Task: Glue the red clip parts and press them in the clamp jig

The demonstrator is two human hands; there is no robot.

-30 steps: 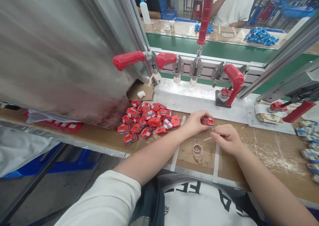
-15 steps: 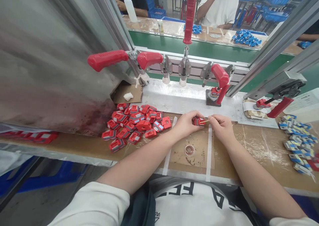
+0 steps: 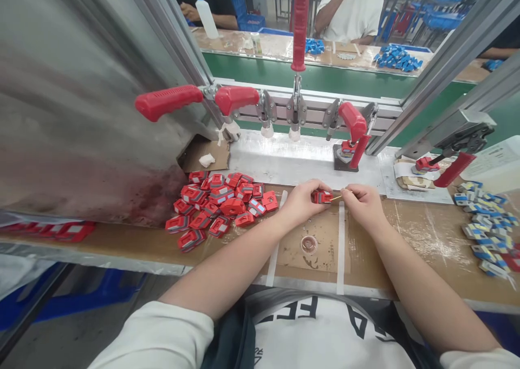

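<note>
Between the fingers of my left hand [image 3: 305, 202] is a small red and grey plastic block [image 3: 322, 196]. My right hand [image 3: 363, 205] pinches a thin wooden stick [image 3: 336, 198], whose tip points left at the block's right side; whether it touches cannot be made out. Both hands are above the cardboard mat [image 3: 325, 255]. Below them on the mat sits a small round clear dish [image 3: 309, 245]. A heap of similar red and grey blocks [image 3: 221, 195] lies to the left of my left hand.
Red-handled toggle clamps [image 3: 239, 99] line the metal frame ahead. One presses a block on a dark fixture [image 3: 345, 160]; another clamp [image 3: 455, 169] stands at right. Blue and grey blocks [image 3: 483, 222] lie far right. Across the green belt, people sit near blue parts [image 3: 397, 58] and a bottle [image 3: 207, 17].
The stick has drawn back slightly to the right from the block, and my right hand with it. My left hand keeps its hold on the block. The view has shifted slightly.
</note>
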